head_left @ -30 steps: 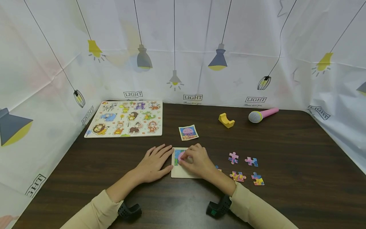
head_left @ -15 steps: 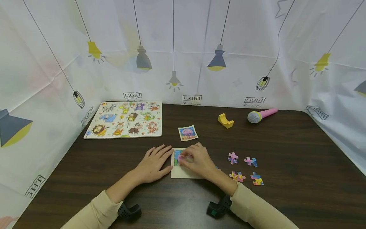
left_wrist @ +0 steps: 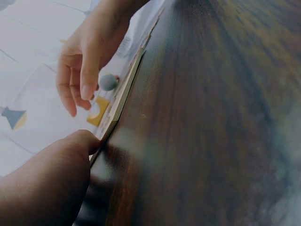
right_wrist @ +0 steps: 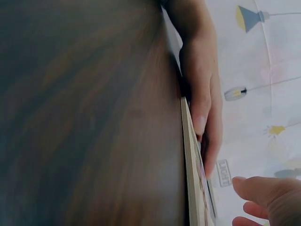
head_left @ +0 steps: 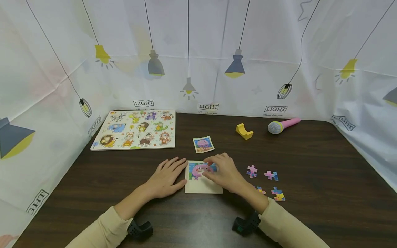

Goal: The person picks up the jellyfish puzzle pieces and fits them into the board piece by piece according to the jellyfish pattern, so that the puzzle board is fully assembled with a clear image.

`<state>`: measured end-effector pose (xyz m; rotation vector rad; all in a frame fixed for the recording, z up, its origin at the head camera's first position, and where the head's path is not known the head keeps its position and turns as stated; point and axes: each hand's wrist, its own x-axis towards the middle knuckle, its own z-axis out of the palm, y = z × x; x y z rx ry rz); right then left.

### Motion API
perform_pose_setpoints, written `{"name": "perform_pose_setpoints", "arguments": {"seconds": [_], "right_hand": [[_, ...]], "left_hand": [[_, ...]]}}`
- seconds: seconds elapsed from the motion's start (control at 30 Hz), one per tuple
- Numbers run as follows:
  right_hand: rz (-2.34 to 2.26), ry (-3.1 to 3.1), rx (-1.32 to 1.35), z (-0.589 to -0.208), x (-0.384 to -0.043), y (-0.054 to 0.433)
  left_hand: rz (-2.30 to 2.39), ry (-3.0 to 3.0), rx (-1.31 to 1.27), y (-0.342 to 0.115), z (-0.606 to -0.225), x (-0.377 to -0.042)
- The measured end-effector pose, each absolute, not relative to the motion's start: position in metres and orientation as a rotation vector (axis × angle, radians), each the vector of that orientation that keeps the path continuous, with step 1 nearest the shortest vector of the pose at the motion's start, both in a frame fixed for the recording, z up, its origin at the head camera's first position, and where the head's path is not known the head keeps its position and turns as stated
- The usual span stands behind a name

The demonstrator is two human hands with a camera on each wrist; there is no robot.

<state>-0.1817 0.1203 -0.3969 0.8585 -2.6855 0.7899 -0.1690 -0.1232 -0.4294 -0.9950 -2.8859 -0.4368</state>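
A small puzzle board (head_left: 204, 187) lies in the middle of the table, with joined pieces (head_left: 197, 169) showing a pink octopus along its upper part. My left hand (head_left: 165, 178) rests flat on the table, fingers spread, index fingertip and thumb at the board's left edge. Over the board's right side hovers my right hand (head_left: 224, 173), its thumb and fingers apart with nothing between them. The left wrist view shows that right hand (left_wrist: 89, 61) raised off the board. Right of it lie loose jigsaw pieces: a pink one (head_left: 252, 171), a pink-blue one (head_left: 271, 175) and a yellow-blue one (head_left: 278, 194).
Another loose piece (head_left: 261, 190) is partly hidden by my right forearm. A small octopus picture card (head_left: 203, 144) lies behind the board. Farther back are a yellow arch block (head_left: 244, 131), a pink toy microphone (head_left: 283, 125) and a large animal puzzle board (head_left: 133, 130).
My right hand has let go of the puzzle piece on the board and lifted to the right, uncovering more of the octopus picture. My left hand has stayed in place.
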Motion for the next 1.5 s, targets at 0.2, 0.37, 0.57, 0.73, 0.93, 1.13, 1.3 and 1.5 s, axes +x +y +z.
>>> {"name": "perform_pose_setpoints", "arguments": {"seconds": [0.2,0.37,0.57,0.73,0.93,1.13,1.3,1.5], "right_hand": [[0.799,-2.708,0.811,-0.393,-0.183,0.137],[0.797,-2.732,0.755,-0.393,-0.185,0.156],[0.784,-2.751,0.685,-0.392,-0.186,0.183],[0.732,-2.766,0.627,-0.391,-0.186,0.204],[0.67,-2.792,0.606,-0.394,-0.184,0.229],[0.608,-2.818,0.607,-0.398,-0.183,0.244],[0.542,-2.862,0.597,-0.398,-0.182,0.25],[0.505,-2.882,0.587,-0.401,-0.181,0.255]], "left_hand": [[-0.446,-2.885,-1.0,-0.124,-0.429,-0.169],[-0.449,-2.879,-1.008,-0.125,-0.429,-0.169],[-0.463,-2.887,-1.0,-0.125,-0.43,-0.17],[-0.477,-2.882,-0.997,-0.125,-0.431,-0.17],[-0.492,-2.886,-0.989,-0.124,-0.43,-0.169],[-0.49,-2.895,-0.989,-0.124,-0.43,-0.169],[-0.489,-2.892,-0.992,-0.124,-0.431,-0.169],[-0.48,-2.89,-0.994,-0.124,-0.431,-0.169]]}}
